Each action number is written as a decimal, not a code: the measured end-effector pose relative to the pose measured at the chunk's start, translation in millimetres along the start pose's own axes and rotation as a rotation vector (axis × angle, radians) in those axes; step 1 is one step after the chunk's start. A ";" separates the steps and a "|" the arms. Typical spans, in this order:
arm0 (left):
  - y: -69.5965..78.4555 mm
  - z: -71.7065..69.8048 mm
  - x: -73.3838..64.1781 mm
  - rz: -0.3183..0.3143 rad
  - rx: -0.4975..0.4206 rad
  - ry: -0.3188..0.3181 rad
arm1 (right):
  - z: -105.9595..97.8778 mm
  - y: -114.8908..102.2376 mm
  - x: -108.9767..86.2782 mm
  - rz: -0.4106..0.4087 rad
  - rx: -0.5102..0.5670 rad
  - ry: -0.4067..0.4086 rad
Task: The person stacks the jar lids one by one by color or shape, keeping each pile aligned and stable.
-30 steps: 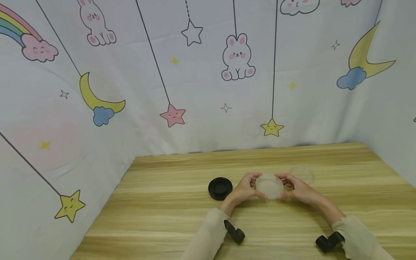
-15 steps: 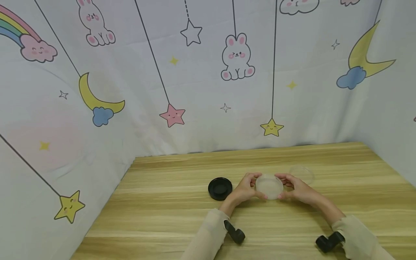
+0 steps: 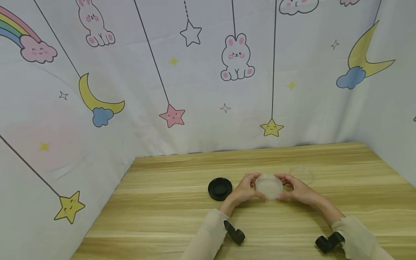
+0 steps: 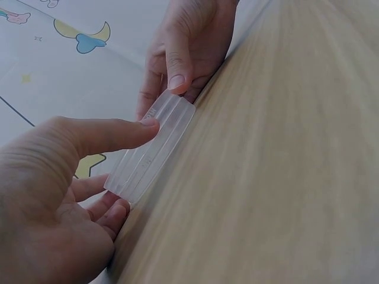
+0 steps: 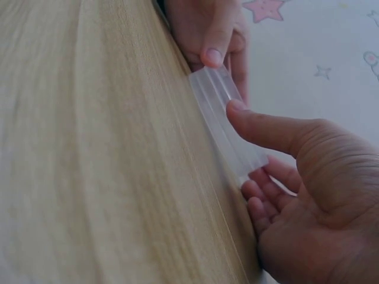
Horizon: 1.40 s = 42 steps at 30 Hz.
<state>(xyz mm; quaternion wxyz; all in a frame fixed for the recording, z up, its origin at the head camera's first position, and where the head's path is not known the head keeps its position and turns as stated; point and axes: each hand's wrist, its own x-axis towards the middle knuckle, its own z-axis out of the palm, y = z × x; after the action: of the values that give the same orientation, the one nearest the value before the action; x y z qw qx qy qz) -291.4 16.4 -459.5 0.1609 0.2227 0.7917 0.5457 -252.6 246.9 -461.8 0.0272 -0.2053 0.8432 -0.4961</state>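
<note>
A round, shallow, translucent plastic container (image 3: 269, 187) is held between both hands at the middle right of the table. My left hand (image 3: 244, 188) grips its left side, and my right hand (image 3: 298, 190) grips the opposite side. In the left wrist view, the thumb lies against the ridged side wall of the container (image 4: 148, 151), and the other fingers curl behind it. The right wrist view has the right thumb on the wall of the same container (image 5: 222, 112). It sits at or just over the tabletop; which one I cannot tell.
A black round dish-like piece (image 3: 220, 189) lies on the wooden table (image 3: 156, 216), left of my left hand. Behind my right hand is a clear, thin round piece (image 3: 303, 174). A patterned white curtain (image 3: 208, 90) borders the table's back.
</note>
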 end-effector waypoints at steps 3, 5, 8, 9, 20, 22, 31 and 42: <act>-0.2 0.0 0.5 0.005 0.011 -0.004 | -0.1 -0.3 0.0 -0.002 -0.011 0.004; -0.3 0.0 0.7 0.003 0.012 -0.007 | -0.2 -0.3 0.1 0.000 -0.013 0.007; -0.7 0.2 0.7 -0.004 0.008 -0.012 | -0.3 -0.5 0.2 0.007 -0.007 0.004; -0.9 0.3 0.8 -0.006 0.008 -0.013 | -0.3 -0.5 0.2 0.009 -0.005 0.002; -1.3 1.6 -0.3 0.005 0.002 -0.027 | 1.1 -4.7 1.4 0.061 -0.003 0.028; 0.5 1.7 -1.0 -0.006 -0.008 -0.021 | 0.6 -8.6 2.3 0.089 -0.011 0.057; 29.2 15.7 8.3 -0.021 0.027 0.159 | -27.0 -30.9 3.3 0.185 0.002 0.194; 62.6 72.9 26.7 0.014 0.026 0.202 | -73.6 -14.8 -16.3 0.217 -0.055 0.331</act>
<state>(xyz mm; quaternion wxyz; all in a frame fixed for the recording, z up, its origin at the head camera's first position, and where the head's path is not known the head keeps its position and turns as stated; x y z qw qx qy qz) -266.6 107.3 -426.9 0.0737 0.1742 0.8093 0.5562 -251.3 307.5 -414.6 -0.0641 -0.0295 0.8667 -0.4939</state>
